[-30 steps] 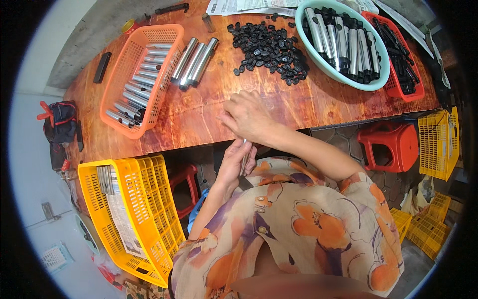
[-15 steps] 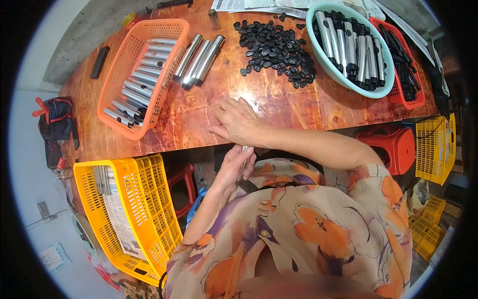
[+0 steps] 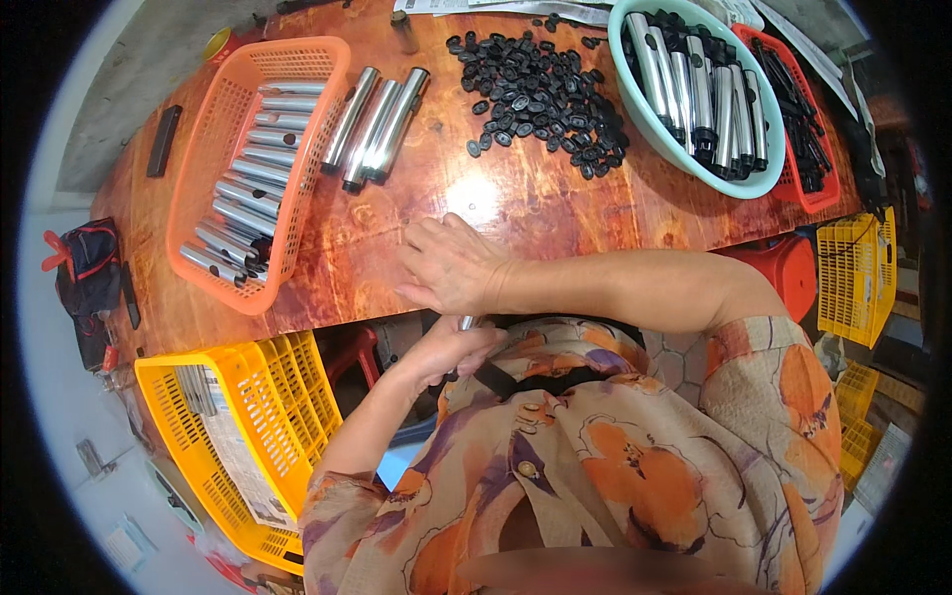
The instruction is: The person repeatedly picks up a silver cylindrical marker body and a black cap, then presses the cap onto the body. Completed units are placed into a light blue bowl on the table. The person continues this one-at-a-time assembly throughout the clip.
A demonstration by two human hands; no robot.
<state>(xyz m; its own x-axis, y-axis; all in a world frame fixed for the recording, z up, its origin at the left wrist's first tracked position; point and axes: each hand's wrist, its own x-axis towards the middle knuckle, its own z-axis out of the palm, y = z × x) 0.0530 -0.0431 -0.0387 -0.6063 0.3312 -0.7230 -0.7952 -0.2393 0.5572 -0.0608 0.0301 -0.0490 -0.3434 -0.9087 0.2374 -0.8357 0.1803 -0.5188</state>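
Below the table's front edge, my left hand (image 3: 451, 349) is closed around a silver metal tube (image 3: 466, 322); only its upper end shows above the fist. My right hand (image 3: 451, 263) is just above that tube end, palm down, over the table's edge. Its fingers are loosely bent and the thumb stands apart; the palm is hidden. On the wooden table (image 3: 367, 268), three shiny tubes (image 3: 382, 124) with dark ends lie beside an orange basket (image 3: 288, 248) of similar tubes. A spread of small black oval plastic pieces (image 3: 535, 94) lies farther back.
At the right stand a pale green basin (image 3: 635, 119) of black-ended tubes and a red basket (image 3: 828, 193) of black parts. A yellow crate (image 3: 288, 397) with newspaper is below left, a red stool (image 3: 788, 273) below right. A black bar (image 3: 164, 141) lies at the table's left.
The view has shifted a little. My left fist and the tube have gone slightly lower and left. My right hand stays above the tube, its fingers a bit more bent.
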